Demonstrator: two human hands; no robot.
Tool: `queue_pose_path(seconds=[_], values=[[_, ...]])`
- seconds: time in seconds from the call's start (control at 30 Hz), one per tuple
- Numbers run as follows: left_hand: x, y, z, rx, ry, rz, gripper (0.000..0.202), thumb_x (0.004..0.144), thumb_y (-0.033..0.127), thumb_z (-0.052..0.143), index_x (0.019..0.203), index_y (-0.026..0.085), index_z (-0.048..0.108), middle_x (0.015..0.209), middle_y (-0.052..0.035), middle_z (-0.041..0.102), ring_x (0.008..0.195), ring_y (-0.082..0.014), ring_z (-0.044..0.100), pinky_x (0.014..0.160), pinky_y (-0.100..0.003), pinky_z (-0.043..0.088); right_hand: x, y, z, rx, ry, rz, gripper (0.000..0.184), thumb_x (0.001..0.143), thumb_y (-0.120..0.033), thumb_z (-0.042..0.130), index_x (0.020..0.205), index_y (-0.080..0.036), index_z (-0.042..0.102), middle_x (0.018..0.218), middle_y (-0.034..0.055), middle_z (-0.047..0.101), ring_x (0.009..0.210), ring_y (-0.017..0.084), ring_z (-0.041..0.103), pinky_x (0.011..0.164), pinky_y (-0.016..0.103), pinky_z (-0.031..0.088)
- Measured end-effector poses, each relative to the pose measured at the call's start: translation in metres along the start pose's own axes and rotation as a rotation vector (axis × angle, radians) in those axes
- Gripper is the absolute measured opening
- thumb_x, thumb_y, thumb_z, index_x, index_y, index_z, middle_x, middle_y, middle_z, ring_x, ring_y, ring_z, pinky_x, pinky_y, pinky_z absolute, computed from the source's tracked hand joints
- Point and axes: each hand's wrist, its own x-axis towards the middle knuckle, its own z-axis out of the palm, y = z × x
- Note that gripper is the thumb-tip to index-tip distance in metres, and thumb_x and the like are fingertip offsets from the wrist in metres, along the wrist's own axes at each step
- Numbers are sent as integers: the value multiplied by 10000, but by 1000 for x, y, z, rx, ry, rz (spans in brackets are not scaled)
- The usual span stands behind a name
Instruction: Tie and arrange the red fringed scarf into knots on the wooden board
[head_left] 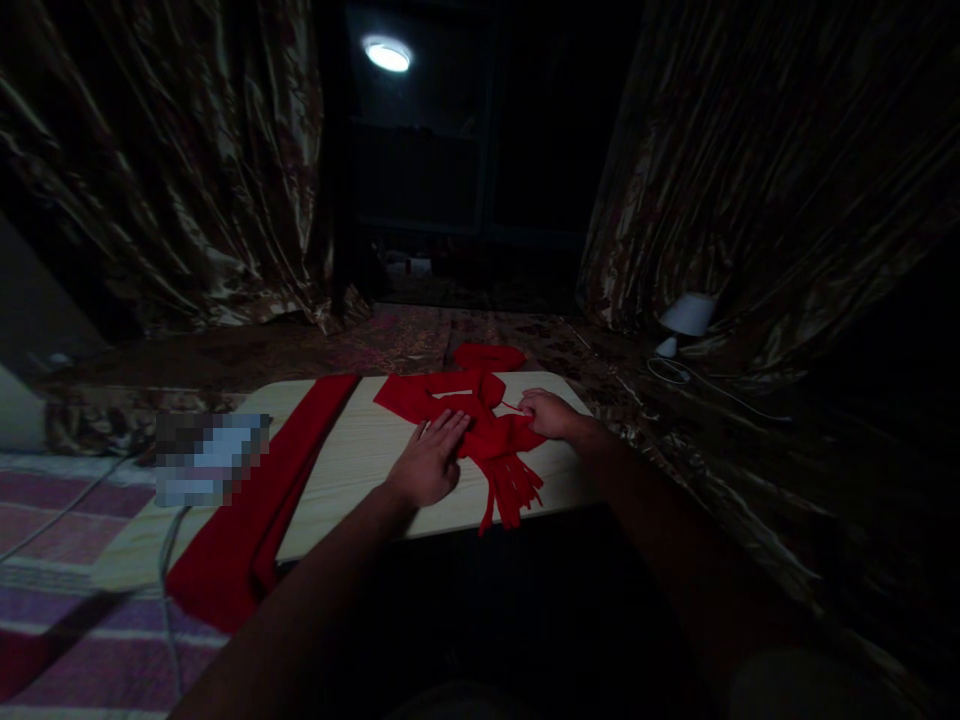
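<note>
A red fringed scarf [442, 392] lies bunched on the right half of a small pale wooden table [360, 460]. My left hand [431, 462] rests flat on the table with its fingers stretched onto the scarf's edge. My right hand [549, 414] is closed in a pinch on the scarf fabric at its right side. The scarf's fringe [514, 490] hangs toward the table's near edge. A second red scarf [262, 500] runs in a long band across the table's left part and drapes over the near edge.
A blurred grey object [211, 458] sits at the table's left end with a cable [169, 560] trailing down. A striped purple cloth [67, 560] lies at the left. Shiny curtains [750, 170] hang behind. A small white lamp [686, 320] stands at the right.
</note>
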Motion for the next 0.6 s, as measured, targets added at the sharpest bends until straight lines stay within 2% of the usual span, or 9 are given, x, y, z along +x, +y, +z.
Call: queue_pose_path(seconds=[0.13,0.2,0.3,0.37,0.43,0.5,0.6], values=[[2,-6,8,-14,-30,-9,734,824,207,501,1547,182,376,1566,-107,425,1464,-286,350,1198,-521,284,-1,-7,-5,167,43,74,124,653,-91,564,733,-181,592,723,-21,615,710,131,538,607,208,357],[2,-9,9,-8,-27,7,703,834,210,501,1530,173,409,1561,-113,431,1455,-284,368,1191,-507,311,2,-9,-11,235,15,151,168,644,-91,558,780,-174,611,710,-27,614,663,118,523,553,204,324],[1,-9,8,2,-32,22,649,850,213,491,1496,159,462,1546,-124,450,1447,-281,383,1181,-494,337,5,-6,-22,296,-183,226,288,624,-86,573,881,-180,665,773,-18,664,657,118,557,534,196,338],[1,-8,6,2,-32,19,608,855,220,491,1460,161,507,1534,-124,467,1439,-283,395,1176,-492,347,6,1,-31,295,-367,266,242,618,-102,601,829,-180,689,710,-14,664,598,126,566,516,204,358],[2,-8,5,-2,-31,13,584,854,227,494,1434,162,534,1528,-125,475,1430,-290,407,1177,-501,345,3,12,-39,299,-497,320,134,626,-140,640,745,-169,695,630,-4,648,539,137,569,499,218,385],[2,-7,5,-4,-32,11,579,851,228,495,1424,157,540,1527,-129,474,1426,-296,412,1181,-507,339,-2,27,-46,363,-538,394,118,650,-208,693,754,-155,708,627,19,662,523,153,593,495,233,425],[2,-8,6,-5,-30,15,574,852,227,488,1418,144,538,1523,-138,477,1419,-296,420,1181,-494,344,-12,52,-55,500,-460,498,249,645,-297,794,817,-135,715,677,57,693,544,172,626,499,250,474]])
